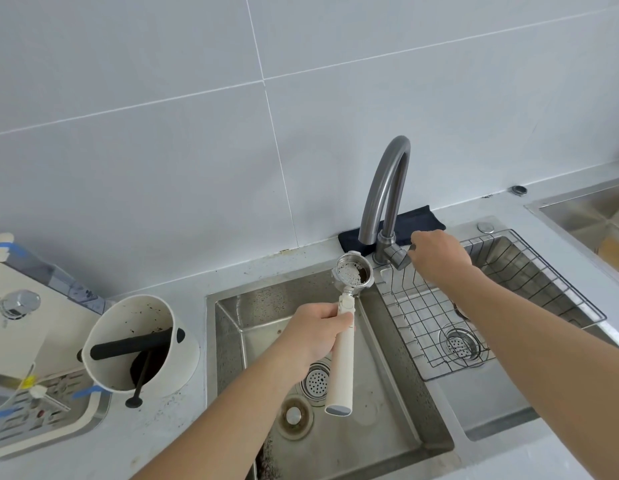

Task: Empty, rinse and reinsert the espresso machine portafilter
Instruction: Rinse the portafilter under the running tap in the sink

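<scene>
Left hand (313,336) wraps the white handle of the portafilter (346,341) near its top, fingers curled round it, holding it out over the left sink basin (387,393). Long axis runs roughly away from the person: handle butt toward the body, metal basket (353,271) at the far end, open side up, sitting just below and a bit left of the faucet (387,188) spout end. Basket looks mostly emptied (some dark grounds cling to the right inner wall), so I'd judge the knock-out into the knock box (135,341) is done and rinse is up next. Right hand (439,256) is at the faucet lever (400,256), fingers bent at it; whether it's actually pinching the lever or just touching, can't tell, as the back of the hand hides the fingertips. No water visible yet. Key relation: the spout mouth sits beside the basket, not clearly over it, so the left hand prob needs to nudge the basket rightward/back under the stream once water runs. Espresso machine (17,334) waits at far left, w/ wire rack (509,289) over the right basin.
</scene>
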